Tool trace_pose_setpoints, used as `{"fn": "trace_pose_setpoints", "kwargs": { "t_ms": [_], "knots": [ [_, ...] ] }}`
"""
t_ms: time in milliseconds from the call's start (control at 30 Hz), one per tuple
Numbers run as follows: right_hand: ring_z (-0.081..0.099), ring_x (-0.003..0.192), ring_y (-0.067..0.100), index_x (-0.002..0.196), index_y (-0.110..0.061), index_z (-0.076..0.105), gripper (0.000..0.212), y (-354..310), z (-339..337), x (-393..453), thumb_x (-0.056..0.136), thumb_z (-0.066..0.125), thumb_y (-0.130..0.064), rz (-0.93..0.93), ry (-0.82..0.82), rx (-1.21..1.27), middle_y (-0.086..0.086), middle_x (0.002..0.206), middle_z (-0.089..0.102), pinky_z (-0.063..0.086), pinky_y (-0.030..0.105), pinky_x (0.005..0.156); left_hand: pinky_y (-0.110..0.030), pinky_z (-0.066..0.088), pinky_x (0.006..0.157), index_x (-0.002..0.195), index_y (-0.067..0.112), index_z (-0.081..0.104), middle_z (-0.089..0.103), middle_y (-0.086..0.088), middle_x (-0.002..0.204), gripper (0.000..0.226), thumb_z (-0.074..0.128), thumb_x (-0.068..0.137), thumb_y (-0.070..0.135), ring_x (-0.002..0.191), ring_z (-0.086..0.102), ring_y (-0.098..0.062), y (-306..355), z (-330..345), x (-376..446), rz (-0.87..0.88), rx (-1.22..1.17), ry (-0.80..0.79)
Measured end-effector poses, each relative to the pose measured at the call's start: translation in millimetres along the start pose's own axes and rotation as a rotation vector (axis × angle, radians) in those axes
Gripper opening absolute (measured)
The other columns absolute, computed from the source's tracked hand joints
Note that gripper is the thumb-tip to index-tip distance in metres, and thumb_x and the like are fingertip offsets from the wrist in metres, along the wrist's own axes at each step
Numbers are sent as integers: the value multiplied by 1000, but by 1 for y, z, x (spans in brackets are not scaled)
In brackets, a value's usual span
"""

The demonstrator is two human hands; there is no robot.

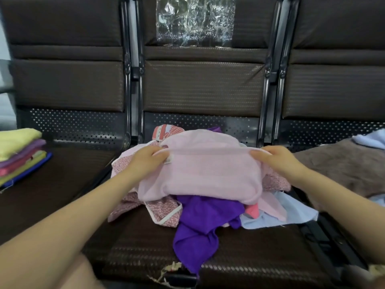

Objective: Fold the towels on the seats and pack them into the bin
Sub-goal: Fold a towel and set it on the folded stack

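A pale pink towel lies spread over a heap of unfolded towels on the middle seat. My left hand pinches its far left corner and my right hand pinches its far right corner, with the edge stretched taut between them. Under it lie a purple towel, a pink patterned towel and a light blue towel. A stack of folded towels in yellow, purple, pink, green and blue sits on the left seat. No bin is in view.
A brown towel and a pale blue one lie on the right seat. Clear plastic wrap is stuck to the middle backrest. Black metal frame bars separate the seats. The middle seat's front edge is torn.
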State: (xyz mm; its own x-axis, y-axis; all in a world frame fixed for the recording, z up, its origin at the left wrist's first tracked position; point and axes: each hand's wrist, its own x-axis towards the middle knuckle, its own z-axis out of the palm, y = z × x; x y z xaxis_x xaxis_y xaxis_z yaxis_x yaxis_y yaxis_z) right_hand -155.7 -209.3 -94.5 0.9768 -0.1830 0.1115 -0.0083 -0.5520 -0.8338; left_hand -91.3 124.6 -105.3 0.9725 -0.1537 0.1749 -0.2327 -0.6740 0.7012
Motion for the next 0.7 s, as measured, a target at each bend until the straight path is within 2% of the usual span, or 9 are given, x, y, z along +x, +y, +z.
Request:
{"fn": "trace_pose_setpoints", "kwargs": {
  "t_ms": [100,200,233,300,400,533,567,633,700],
  "knots": [
    [62,82,16,94,-7,71,19,7,13,1,90,65,-24,169,45,207,12,97,71,52,24,72,-29,34,77,86,11,65,62,-4,98,27,44,97,26,103,54,-21,-7,21,6,-54,29,-84],
    [65,102,26,104,-10,71,21,11,26,4,85,72,-20,270,1,421,11,106,71,51,43,96,-29,39,81,101,10,65,65,-6,108,28,43,99,27,100,57,-23,-7,31,8,-42,67,-90],
    [66,99,24,103,-10,71,21,11,29,6,84,73,-17,269,-19,423,9,104,72,52,40,94,-30,39,78,99,9,65,65,-6,104,27,44,99,26,96,57,-24,-7,33,8,-26,95,-69],
    [63,81,15,88,-13,69,8,8,33,7,83,72,-9,214,-35,334,3,87,69,52,26,74,-29,32,69,85,9,61,63,-6,89,24,47,98,24,86,54,-23,-6,32,5,15,126,-28],
    [52,71,14,69,-16,59,21,4,32,11,79,74,-5,156,-12,260,-2,69,57,42,26,62,-28,26,66,80,10,56,57,-3,83,21,49,97,20,83,51,-21,0,30,-2,63,135,-5],
    [59,79,15,89,-7,70,14,-4,24,3,81,75,-18,104,-72,63,5,86,68,46,29,68,-24,33,92,126,8,57,58,-1,126,31,47,99,18,119,50,-19,9,15,-16,27,60,-28],
    [60,78,15,85,-6,71,17,-7,21,-2,83,73,-22,47,-102,-35,6,86,70,47,30,70,-26,35,90,125,7,58,59,-4,127,30,46,99,17,117,52,-21,8,11,-18,70,101,-65],
    [60,74,15,78,-4,71,21,-14,14,-14,84,71,-25,-34,-158,-161,4,78,69,47,30,68,-28,34,68,88,7,64,66,-10,93,24,46,99,17,88,55,-22,10,1,-32,128,216,-190],
    [57,68,11,72,-7,70,23,-20,7,-26,84,70,-27,-26,-215,-200,0,68,66,43,25,61,-27,28,57,60,15,44,49,-2,62,39,48,98,26,67,46,-19,11,-10,-45,164,256,-298]
  ]
}}
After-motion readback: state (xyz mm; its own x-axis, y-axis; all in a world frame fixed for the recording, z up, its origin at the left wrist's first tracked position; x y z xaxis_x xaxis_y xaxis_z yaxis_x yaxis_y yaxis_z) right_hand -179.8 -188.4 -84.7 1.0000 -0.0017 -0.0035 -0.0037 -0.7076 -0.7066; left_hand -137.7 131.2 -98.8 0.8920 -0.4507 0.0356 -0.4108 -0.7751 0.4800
